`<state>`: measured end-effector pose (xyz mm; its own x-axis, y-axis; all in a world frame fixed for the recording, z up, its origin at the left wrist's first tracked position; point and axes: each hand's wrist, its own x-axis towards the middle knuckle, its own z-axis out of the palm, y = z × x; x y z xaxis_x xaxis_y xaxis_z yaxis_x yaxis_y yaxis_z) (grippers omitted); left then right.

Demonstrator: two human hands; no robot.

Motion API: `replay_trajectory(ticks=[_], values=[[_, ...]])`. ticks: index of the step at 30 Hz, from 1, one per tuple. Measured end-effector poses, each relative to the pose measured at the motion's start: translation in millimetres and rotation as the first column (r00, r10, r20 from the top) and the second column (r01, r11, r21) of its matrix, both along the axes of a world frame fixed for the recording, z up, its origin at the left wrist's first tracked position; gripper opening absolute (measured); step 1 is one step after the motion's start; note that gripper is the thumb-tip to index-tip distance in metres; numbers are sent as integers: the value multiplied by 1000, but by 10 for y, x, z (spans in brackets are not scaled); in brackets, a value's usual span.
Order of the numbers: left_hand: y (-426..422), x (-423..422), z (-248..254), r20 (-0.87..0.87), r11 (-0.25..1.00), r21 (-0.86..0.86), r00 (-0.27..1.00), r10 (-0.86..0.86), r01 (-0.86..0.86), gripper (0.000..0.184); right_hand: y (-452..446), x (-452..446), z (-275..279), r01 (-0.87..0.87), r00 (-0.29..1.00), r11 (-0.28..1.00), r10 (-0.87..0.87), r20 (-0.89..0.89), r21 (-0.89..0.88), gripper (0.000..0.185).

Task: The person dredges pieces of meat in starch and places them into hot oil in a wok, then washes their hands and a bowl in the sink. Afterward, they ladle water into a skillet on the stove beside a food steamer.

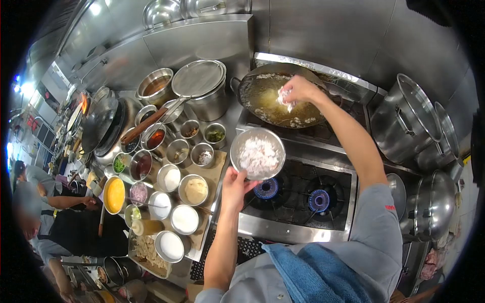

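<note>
On the left, a co-worker [48, 250] is standing in a dark apron [93, 227], and cups [186, 248] are crowding together! Here the left hand [235, 189] is gripping a bowl [242, 135] at its near side, white-coated pieces [258, 153] lying inside. Farther off, a wok [310, 73] is holding bubbling oil [257, 98]. The right hand [299, 90], well apart from the left, is clutching more white-coated pieces over that oil! Nearer, two burners [319, 201] are flaming blue; at right, big pots [406, 113] are standing.
</note>
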<state>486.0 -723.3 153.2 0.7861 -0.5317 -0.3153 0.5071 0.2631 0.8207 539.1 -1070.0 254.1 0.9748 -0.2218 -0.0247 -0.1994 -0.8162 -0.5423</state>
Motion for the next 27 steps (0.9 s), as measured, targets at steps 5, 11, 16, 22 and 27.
replay_trajectory(ticks=[5,11,16,22,27], values=[[219,-185,-58,-21,998,56,1000,-5,7,7,-326,-161,-459,61,989,964,-93,-112,-258,43],[390,-347,-31,1,997,74,1000,-30,29,6,-902,-226,-290,308,929,911,-351,-121,-276,49],[415,-437,10,-24,994,95,999,-48,50,12,-775,-363,667,355,747,929,-215,629,-105,40],[266,-405,115,-5,996,40,997,-78,78,4,928,-1032,880,-135,898,991,128,420,-13,19],[180,-335,167,26,998,19,998,-57,56,5,1674,-1149,-238,-555,804,777,592,47,-297,45]])
